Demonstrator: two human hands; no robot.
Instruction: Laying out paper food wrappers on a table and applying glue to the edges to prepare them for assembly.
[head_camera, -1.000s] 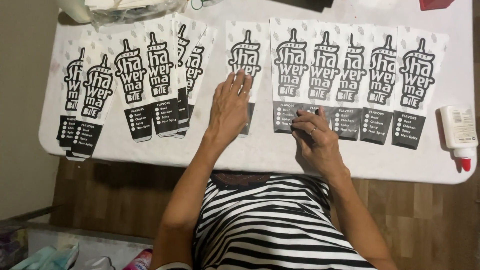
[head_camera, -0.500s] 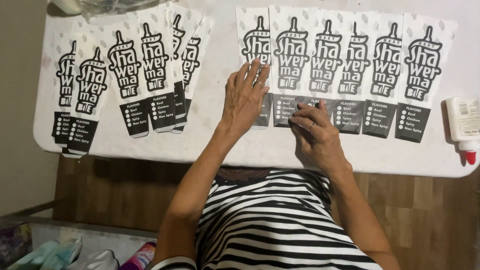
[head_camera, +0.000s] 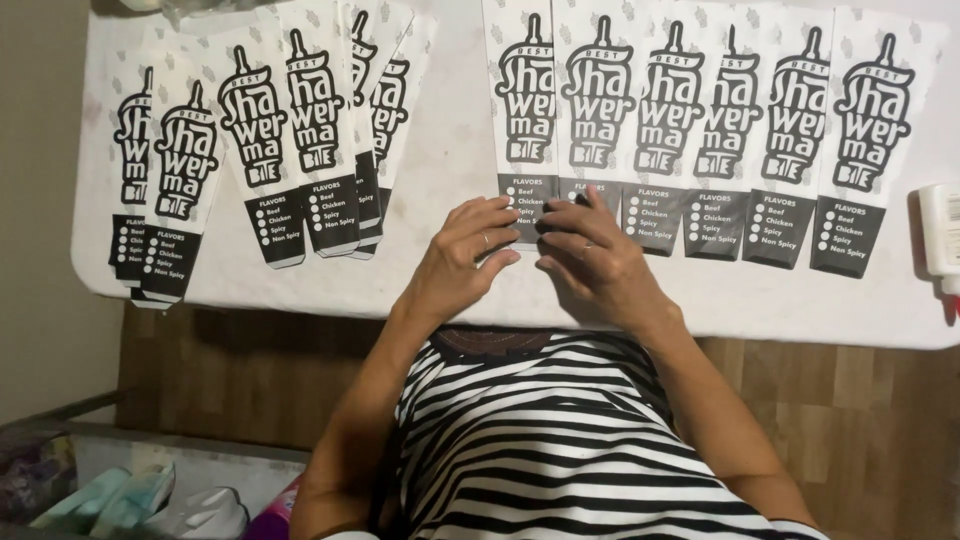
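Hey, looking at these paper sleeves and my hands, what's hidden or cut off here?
Head view only:
- Bottom of the nearest sleeve: covered by the left hand and right hand, so any grip is unclear.
- Sleeves in the left pile: overlapping, so no sure count.
- White bottle: cut off by the right edge.
- Top of the table: cut off by the upper edge.

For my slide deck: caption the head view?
Both hands rest on the leftmost printed paper sleeve on a white table.
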